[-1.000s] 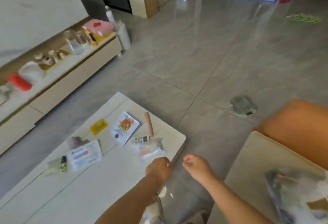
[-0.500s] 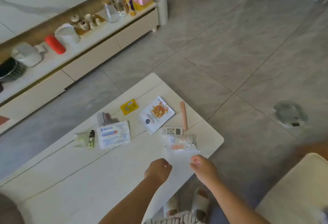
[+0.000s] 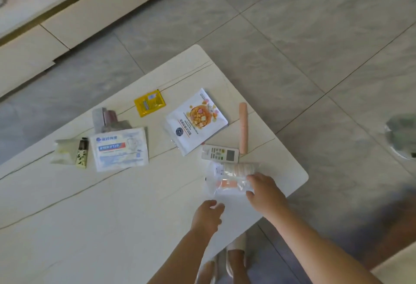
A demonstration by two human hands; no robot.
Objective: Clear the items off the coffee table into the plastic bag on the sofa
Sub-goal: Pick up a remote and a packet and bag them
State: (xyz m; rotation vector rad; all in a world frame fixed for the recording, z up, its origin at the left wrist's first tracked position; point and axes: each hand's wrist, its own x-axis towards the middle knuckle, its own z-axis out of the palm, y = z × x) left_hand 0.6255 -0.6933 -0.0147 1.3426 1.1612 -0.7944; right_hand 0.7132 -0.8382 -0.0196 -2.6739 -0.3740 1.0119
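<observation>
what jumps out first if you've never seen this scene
The right hand grips a clear plastic packet near the right corner of the white coffee table, with the left hand hovering beside it. Behind lie a white remote, a cereal pouch and a yellow sachet.

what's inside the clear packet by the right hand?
Inside the clear packet: a ribbed pale-pink roll, a smaller orange piece and a printed paper slip. The right hand covers its right end, so anything there is hidden.
</observation>
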